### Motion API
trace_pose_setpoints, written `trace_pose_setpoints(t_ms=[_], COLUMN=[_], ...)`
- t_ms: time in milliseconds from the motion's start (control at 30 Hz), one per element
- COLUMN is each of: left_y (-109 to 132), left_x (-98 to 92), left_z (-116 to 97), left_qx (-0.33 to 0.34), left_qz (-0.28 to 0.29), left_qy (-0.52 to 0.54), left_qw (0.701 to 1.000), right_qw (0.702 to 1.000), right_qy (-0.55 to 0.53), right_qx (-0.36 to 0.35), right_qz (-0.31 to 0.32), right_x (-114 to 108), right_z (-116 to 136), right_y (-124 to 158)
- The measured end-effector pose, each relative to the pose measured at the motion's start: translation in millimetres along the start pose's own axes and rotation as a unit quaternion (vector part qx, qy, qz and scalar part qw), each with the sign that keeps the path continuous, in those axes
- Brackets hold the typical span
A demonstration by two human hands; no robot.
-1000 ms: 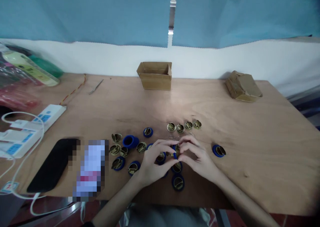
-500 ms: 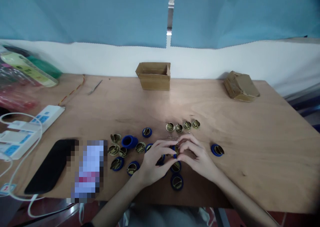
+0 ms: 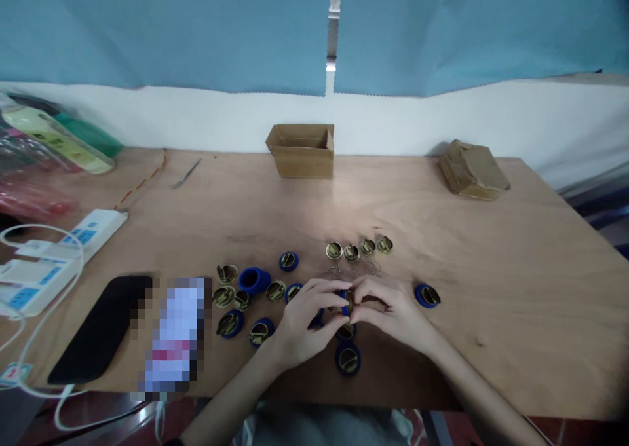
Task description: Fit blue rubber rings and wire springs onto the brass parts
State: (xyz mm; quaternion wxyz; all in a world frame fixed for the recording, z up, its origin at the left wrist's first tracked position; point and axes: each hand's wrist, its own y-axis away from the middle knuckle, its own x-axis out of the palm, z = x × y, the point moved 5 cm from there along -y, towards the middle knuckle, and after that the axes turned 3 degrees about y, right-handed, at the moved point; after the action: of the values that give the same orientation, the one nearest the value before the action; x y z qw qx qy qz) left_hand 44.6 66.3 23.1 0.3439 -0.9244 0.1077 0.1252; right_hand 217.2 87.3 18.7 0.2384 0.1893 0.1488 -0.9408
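Between my hands a small round piece, a blue ring with a brass-coloured metal part [image 3: 344, 302], is held up on edge. My left hand [image 3: 308, 315] pinches it from the left. My right hand [image 3: 393, 312] has its thumb and fingers closed on its right, metal side. Below the hands lies another blue ring with a metal insert [image 3: 348, 359]. Several thin wire rings [image 3: 371, 268] show just beyond my fingertips. Past them stands a row of several round brass-coloured pieces with a clip-like bar [image 3: 334, 249]. My fingers partly hide other blue pieces.
Left of my hands are several loose metal discs [image 3: 224, 295], blue-ringed pieces [image 3: 230, 323] and a blue cup-shaped piece [image 3: 254, 279]. One blue-ringed piece [image 3: 427, 295] lies at right. Cardboard boxes [image 3: 304, 164] [image 3: 474, 171], phones [image 3: 101, 331], a power strip [image 3: 93, 230] and tweezers [image 3: 187, 173] surround them.
The fingers of my right hand have dropped slightly and shifted on the piece. The wire rings beyond the fingertips now show more fully. Other things lie as before.
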Motion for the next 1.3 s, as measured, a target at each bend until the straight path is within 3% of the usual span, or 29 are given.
trace_pose_setpoints(t_ms=[167,400,800,1300], left_y=[5,10,7,7], left_x=[3.3,9.9,9.3,9.4], left_z=[3,10,5,2], left_qx=[-0.012,-0.013,0.051,0.077], left_qz=[0.035,0.104,0.071,0.056], left_qy=[-0.017,-0.037,-0.081,-0.096], left_qw=[0.999,0.994,0.993,0.991], right_qw=[0.993,0.973,0.925,0.927], right_qy=[0.099,0.212,0.347,0.342], right_qx=[-0.057,-0.096,-0.157,-0.15], right_qz=[-0.025,-0.001,-0.008,0.007], right_x=[-1,4,12,16], right_z=[7,17,21,17], right_y=[3,7,11,12])
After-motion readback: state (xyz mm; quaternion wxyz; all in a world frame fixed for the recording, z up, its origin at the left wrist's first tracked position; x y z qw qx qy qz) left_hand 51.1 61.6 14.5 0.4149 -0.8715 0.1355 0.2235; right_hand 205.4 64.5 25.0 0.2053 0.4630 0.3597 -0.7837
